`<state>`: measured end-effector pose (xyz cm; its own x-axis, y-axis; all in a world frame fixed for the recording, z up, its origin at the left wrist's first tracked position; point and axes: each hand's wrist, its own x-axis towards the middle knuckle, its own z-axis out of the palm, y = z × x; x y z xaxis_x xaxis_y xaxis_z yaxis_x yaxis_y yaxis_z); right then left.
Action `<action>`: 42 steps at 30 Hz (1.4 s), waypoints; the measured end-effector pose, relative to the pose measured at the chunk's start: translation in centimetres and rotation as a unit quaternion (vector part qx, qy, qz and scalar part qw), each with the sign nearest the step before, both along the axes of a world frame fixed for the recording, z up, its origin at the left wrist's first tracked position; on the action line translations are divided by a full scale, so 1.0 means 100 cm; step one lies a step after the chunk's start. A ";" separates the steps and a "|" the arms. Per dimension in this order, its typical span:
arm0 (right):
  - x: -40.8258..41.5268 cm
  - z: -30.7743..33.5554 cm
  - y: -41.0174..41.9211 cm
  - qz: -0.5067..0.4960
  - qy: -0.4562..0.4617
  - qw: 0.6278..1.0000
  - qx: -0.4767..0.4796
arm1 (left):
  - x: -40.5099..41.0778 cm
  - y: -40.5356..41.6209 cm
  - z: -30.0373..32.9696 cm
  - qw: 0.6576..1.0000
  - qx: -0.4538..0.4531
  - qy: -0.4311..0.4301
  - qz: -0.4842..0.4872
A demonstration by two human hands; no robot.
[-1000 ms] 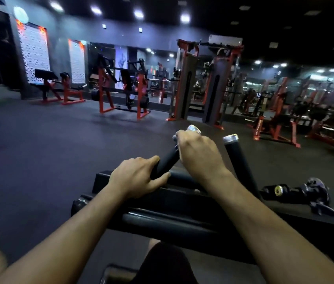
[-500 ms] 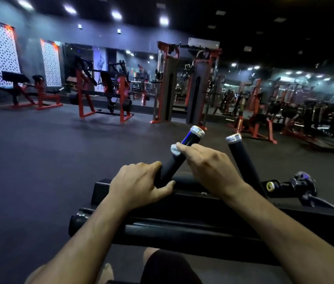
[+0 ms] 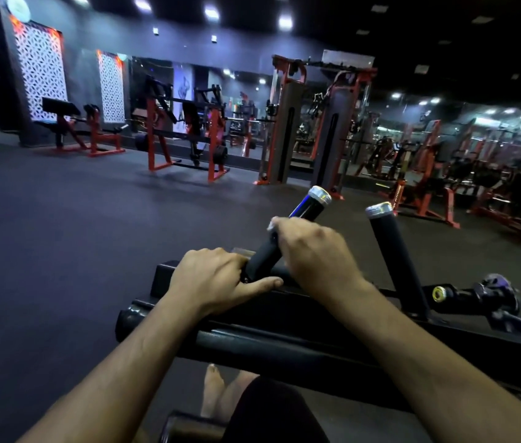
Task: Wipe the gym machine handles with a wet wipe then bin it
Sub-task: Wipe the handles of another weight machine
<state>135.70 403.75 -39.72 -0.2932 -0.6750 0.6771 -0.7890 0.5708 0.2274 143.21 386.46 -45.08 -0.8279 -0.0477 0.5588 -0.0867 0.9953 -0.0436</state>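
Right hand (image 3: 313, 255) is wrapped around the left handle (image 3: 287, 233), fingers curled over the black grip about halfway up, and a sliver of white wipe (image 3: 271, 226) peeks out at the fingertips. Half a second ago that hand sat at much the same spot on the grip; a full second ago it was right up by the silver end cap (image 3: 319, 194), covering most of it. Now the cap is fully exposed, with a glossy blue sheen on the stretch of grip just below it.

Left hand (image 3: 211, 278) is down at the base of the same handle, fingers curled against the bottom of the grip, thumb stretched flat along the black pad (image 3: 284, 318) of the machine. Its hold looks unchanged across all three moments. Whether it truly clamps the handle or just braces against it, I cannot tell.

The right handle (image 3: 396, 260) stands alone, untouched, tilted slightly away, its own silver cap catching the light.

The view has swung too: the white lattice wall panel (image 3: 40, 71) and the red bench (image 3: 80, 129) have slid back toward the middle compared with half a second ago. A bare foot (image 3: 212, 390) shows on the floor below the pad.
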 end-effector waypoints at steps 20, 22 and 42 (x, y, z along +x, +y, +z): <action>0.021 -0.001 -0.009 -0.006 -0.003 0.998 0.061 | 0.009 -0.015 0.021 0.987 -0.040 -0.147 -0.057; 0.031 -0.007 -0.022 -0.031 -0.038 0.996 0.077 | 0.010 -0.011 0.013 0.994 -0.055 -0.091 -0.041; 0.048 -0.016 -0.024 -0.002 -0.039 0.985 0.167 | 0.012 -0.010 0.007 0.999 -0.022 -0.042 -0.021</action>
<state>140.52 401.32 -41.34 -0.3395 -0.8549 0.3923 -0.8092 0.4780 0.3415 144.43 385.42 -44.42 -0.8729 0.0112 0.4878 -0.0395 0.9948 -0.0935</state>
